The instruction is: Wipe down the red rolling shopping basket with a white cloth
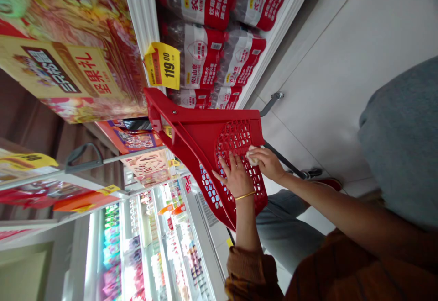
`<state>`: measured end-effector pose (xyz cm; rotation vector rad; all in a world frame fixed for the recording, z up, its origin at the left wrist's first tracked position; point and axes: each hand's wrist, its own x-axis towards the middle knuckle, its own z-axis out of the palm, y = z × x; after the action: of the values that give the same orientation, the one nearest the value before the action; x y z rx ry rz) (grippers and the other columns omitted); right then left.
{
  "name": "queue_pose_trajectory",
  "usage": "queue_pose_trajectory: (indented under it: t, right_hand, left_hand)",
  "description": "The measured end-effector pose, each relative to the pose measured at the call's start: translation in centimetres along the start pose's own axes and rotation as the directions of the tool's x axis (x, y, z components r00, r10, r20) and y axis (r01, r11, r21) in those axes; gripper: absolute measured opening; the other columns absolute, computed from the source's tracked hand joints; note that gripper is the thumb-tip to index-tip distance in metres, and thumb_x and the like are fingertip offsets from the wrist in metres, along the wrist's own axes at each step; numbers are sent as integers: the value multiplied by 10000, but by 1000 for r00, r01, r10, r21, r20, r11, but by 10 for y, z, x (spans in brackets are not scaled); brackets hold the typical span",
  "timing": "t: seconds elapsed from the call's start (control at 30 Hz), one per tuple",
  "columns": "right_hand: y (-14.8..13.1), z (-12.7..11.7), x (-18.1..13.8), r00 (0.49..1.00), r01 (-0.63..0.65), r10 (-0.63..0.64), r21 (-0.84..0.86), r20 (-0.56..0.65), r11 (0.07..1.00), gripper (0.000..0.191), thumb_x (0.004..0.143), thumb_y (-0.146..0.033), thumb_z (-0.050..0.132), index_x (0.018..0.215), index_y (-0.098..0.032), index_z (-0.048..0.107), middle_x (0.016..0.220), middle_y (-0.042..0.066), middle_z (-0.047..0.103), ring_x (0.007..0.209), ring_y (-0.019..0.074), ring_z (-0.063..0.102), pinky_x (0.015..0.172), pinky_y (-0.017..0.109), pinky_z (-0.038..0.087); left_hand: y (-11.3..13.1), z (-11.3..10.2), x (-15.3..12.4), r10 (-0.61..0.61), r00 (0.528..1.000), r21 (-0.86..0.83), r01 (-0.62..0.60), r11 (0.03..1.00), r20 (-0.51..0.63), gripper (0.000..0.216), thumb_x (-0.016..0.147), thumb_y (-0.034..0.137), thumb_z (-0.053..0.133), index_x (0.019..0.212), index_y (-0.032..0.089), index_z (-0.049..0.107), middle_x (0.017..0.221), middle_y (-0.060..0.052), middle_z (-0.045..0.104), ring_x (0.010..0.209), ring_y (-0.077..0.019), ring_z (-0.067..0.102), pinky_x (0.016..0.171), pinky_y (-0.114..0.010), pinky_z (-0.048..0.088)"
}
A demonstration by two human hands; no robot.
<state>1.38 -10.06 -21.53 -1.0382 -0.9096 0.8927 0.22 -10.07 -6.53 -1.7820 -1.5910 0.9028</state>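
The view is turned sideways. A red plastic shopping trolley (201, 125) with a mesh side stands by the shelves. My left hand (239, 180), with a gold bangle at its wrist, lies on the mesh with fingers spread. Close beside it, my right hand (268, 161) pinches a crumpled white cloth or tissue (253, 155) against the same panel. Metal legs lead from the trolley to small casters (278, 95) on the floor. A dark loop handle (84, 157) on a metal pole extends from the trolley's other side.
Packs of red-labelled water bottles (201, 56) sit on a white shelf (290, 22) next to the trolley. A yellow price tag (163, 66) and a nut gift box (78, 70) are close by. Lit shelves (153, 241) stand farther off. Pale tiles (342, 86) cover the floor; grey-trousered knees (404, 141) are near.
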Motion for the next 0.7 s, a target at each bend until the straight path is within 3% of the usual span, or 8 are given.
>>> queue_pose_trajectory:
  t: [0.1,0.23,0.37,0.7]
  right_hand:
    - [9,2,28,996,-90,90,-5,-28,996,545,801,14,364,1279,-185,533,1369,96,506,1324,214,406,1104,468,357]
    - [19,10,42,986,-91,87,20,140,996,694,754,70,333,1408,-157,381,1492,109,354,1414,208,243,1150,477,269]
    - [14,11,31,978,-125,126,-17,165,992,719,750,71,341,1430,-162,348,1488,106,360,1399,207,277,1139,458,305]
    - [3,13,2,983,-109,113,-32,142,994,602,801,15,378,1368,-169,459,1406,96,478,1324,205,420,1115,439,361]
  left_hand:
    - [2,1,1,-5,1000,-12,5,1000,-4,471,900,173,366,1344,285,471,1495,-2,361,1444,-282,78,1102,-648,71]
    - [3,2,2,-9,1000,-11,9,1000,-3,480,880,151,393,1330,289,489,1497,-12,360,1443,-297,70,1091,-666,73]
    - [4,1,4,-20,1000,-9,20,1000,-1,472,890,162,391,1332,299,484,1491,-32,371,1441,-298,98,1081,-680,57]
    - [5,5,6,-33,999,-40,33,999,-13,429,923,207,377,1330,291,485,1480,-44,388,1437,-304,117,1072,-694,83]
